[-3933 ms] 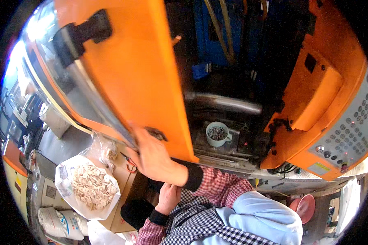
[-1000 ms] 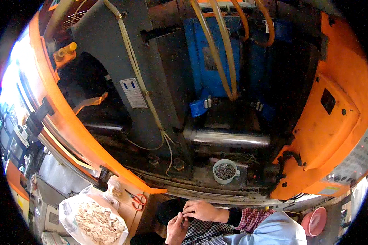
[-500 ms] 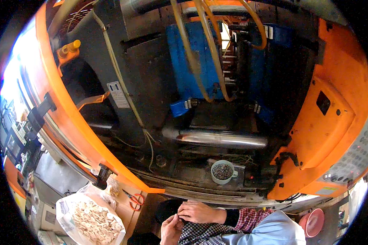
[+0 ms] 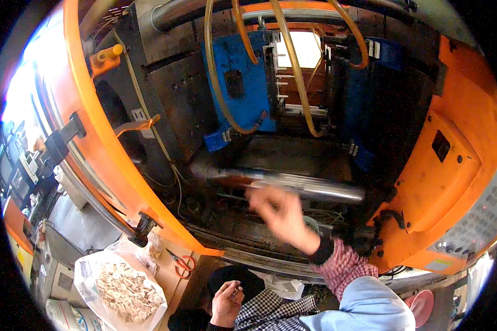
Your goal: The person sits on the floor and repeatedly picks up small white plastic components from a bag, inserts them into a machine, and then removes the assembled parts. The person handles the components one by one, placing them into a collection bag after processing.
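Observation:
My left hand (image 4: 227,304) is low in the view over my lap, its fingers curled around small dark, shiny pieces (image 4: 237,287) whose exact kind I cannot make out. Stretched forward into the machine, my right hand (image 4: 283,216) is blurred by motion, in front of the shiny steel bar (image 4: 326,187). Its fingers are smeared, so whether they hold anything does not show. Just behind that wrist a pale mug (image 4: 311,224) is mostly hidden. Above are two blue mould halves (image 4: 248,83) with a gap between them and looping yellowish hoses (image 4: 297,71).
An orange machine door (image 4: 132,182) curves along the left; an orange panel with buttons (image 4: 447,165) stands at right. On a board at lower left lie a bag of cream-coloured pieces (image 4: 130,292) and red-handled scissors (image 4: 184,266). A pink bucket (image 4: 422,306) sits at lower right.
My right hand has left the left hand and reached forward into the machine, covering most of the mug. The left blue mould half has shifted left, widening the gap.

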Demonstrator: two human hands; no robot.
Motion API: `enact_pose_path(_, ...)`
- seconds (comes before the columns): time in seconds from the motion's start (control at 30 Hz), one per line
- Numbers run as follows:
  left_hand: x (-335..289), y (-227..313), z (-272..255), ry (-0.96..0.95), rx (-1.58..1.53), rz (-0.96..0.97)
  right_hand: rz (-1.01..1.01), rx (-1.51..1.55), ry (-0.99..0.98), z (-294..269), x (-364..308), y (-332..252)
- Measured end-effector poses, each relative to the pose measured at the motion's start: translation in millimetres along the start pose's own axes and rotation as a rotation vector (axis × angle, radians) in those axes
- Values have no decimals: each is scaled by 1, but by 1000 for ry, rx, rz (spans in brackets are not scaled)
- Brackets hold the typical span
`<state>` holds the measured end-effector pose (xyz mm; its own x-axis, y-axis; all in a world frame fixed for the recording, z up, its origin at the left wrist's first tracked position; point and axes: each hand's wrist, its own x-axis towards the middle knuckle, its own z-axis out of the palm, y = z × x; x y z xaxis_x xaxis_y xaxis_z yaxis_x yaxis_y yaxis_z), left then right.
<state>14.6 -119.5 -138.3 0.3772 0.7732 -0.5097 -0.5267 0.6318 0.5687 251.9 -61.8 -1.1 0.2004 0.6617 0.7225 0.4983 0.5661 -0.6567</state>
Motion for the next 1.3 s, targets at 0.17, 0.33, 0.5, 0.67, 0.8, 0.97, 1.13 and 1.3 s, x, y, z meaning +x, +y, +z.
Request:
enact_pose_path(0.17, -3, 0, 7, 14, 2, 36, 140, 343, 456, -19, 130, 90)
enact_pose_path(0.33, -8, 6, 8, -138, 57, 61, 413, 330, 638, -47, 229, 157)
enact_pose_path(0.5, -9, 7, 7, -81, 44, 45, 419, 324, 698, -60, 280, 194)
enact_pose_path(0.67, -14, 12, 5, -43, 79, 60, 298, 435, 522, -40, 256, 100)
enact_pose_path(0.8, -9, 12, 4, -37, 105, 51, 298, 592, 619, -44, 276, 153)
enact_pose_path(0.97, -9, 9, -1, -44, 92, 58, 324, 568, 631, -34, 282, 162)
enact_pose_path(1.13, 1, 8, 1, -136, 77, 33, 259, 292, 910, -93, 311, 229)
enact_pose_path(1.3, -15, 23, 3, -118, 239, 20, 40, 175, 855, -46, 237, 122)
